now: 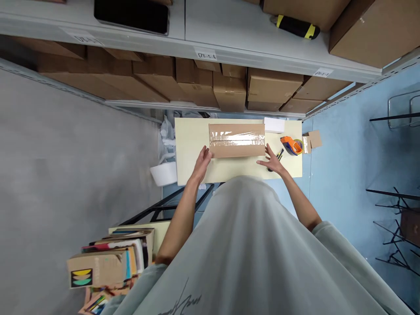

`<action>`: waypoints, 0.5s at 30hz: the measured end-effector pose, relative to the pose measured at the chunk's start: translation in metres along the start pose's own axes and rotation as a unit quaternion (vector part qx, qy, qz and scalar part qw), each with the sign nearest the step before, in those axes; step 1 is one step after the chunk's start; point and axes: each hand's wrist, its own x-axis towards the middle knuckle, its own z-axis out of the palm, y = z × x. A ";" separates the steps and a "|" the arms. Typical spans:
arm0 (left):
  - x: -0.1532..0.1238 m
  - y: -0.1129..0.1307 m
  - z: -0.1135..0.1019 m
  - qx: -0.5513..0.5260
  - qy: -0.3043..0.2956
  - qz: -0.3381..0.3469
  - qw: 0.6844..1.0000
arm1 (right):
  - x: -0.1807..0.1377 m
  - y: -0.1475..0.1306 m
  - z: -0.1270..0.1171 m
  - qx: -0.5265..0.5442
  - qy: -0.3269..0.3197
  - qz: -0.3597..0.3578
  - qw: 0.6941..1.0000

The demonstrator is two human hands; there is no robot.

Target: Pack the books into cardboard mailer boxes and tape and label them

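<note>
A long brown cardboard box [236,152] lies on the pale yellow table [193,131], with shiny clear tape along its top. At the box's left front corner is my left hand [202,164], fingers stretched out and not wrapped around it; whether it touches the cardboard I cannot tell. Beside the right front corner, my right hand [273,162] has its thumb and fingers spread, holding nothing. Partly under that hand lies a black and yellow utility knife [280,154]. Farther right sits an orange and blue tape dispenser [290,145].
A white box [274,125] stands at the table's back. Shelves [229,43] hold several cardboard boxes, a black phone [131,16] and another utility knife [297,27]. A white roll [164,173] is left of the table; flattened cardboard [98,267] is stacked lower left.
</note>
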 end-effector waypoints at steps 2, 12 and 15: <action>-0.007 -0.007 0.004 0.017 -0.059 -0.003 0.998 | -0.009 0.010 0.009 0.000 0.000 -0.005 1.000; -0.006 -0.004 0.005 0.141 0.077 0.108 0.981 | -0.010 -0.020 0.009 -0.115 0.126 -0.083 0.982; 0.001 -0.001 0.008 0.109 0.100 0.095 0.984 | -0.002 -0.018 0.011 -0.114 0.129 -0.078 0.982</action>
